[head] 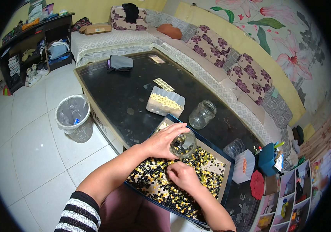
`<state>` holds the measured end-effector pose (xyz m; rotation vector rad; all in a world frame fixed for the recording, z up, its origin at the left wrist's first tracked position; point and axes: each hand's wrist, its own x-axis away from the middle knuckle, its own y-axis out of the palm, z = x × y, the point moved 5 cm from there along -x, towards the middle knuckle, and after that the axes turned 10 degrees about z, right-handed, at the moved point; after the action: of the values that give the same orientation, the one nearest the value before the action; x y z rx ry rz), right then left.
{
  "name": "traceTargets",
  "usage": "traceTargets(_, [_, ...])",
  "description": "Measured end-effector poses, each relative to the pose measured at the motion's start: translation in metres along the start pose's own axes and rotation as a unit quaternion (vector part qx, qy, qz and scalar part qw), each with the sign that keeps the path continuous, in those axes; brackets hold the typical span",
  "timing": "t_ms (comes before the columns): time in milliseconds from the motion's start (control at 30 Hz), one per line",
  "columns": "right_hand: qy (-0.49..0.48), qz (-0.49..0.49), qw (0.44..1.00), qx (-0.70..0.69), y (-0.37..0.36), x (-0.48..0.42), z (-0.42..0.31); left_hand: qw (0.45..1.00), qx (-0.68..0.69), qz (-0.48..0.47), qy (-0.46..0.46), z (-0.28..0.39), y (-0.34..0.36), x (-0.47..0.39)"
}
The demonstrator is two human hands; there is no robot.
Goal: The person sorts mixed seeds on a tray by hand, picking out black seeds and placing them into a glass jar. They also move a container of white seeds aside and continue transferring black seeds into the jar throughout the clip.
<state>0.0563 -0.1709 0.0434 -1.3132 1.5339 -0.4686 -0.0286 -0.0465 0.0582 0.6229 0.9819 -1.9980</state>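
My left hand (162,139) is shut around a clear glass jar (193,149), held mouth up over a blue-rimmed tray (231,177). Dark beans show through the jar's mouth. Black beans, yellow corn kernels and small green beans (151,181) lie mixed across the tray's pale base. Just below the jar, my right hand (184,176) reaches down into the mix with curled fingers. Whether those fingertips pinch a bean is hidden. Past the tray's far edge stand a translucent plastic container (161,109) of pale yellow beans and a second glass jar (201,117).
Right of the tray are a ribbed container (240,174) with reddish kernels, a clear plastic container (232,149) and a teal box (265,162). A folded grey cloth (121,63) lies on the black table (110,95). A lined waste bin (81,134) stands on the floor at left.
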Motion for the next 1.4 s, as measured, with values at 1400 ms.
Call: traceTargets(1400, [0.002,-0.099,0.995,0.006,0.027,-0.002,0.009,1.0,-0.012,0.004,-0.003,0.001,0.0,-0.001])
